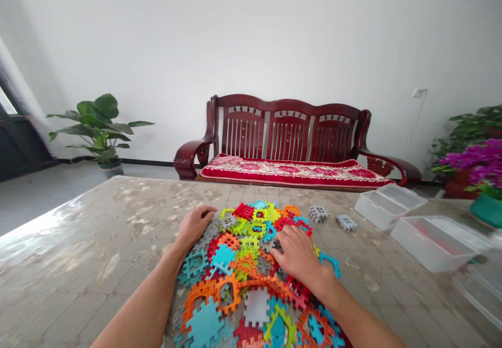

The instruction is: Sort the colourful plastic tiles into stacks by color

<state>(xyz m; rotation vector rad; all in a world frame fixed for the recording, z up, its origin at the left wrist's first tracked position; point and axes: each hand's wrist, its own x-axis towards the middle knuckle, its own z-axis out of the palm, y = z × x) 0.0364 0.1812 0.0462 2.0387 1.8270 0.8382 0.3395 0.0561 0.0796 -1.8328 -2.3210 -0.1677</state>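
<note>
A pile of flat interlocking plastic puzzle tiles [223, 259] in orange, blue, lime, red and grey is spread in front of me. My left hand [194, 227] lies at the pile's far left edge, beside grey tiles, its fingers stretched out with nothing visible in them. On the right side of the pile rests my right hand [296, 251], fingers bent down onto the tiles and thumb held apart from them. Its fingertips are partly hidden. Close to that thumb is a grey tile [267, 246]. Near me lie a light blue square tile [205, 323] and a pale grey one [256, 307].
Two small stacks of grey tiles, one [318, 213] left of the other [346, 222], sit beyond the pile. Clear plastic boxes [431, 246] stand at the table's right. A wooden bench [288, 134] is behind the patterned table [98, 264]; purple flowers [476, 162] are at far right.
</note>
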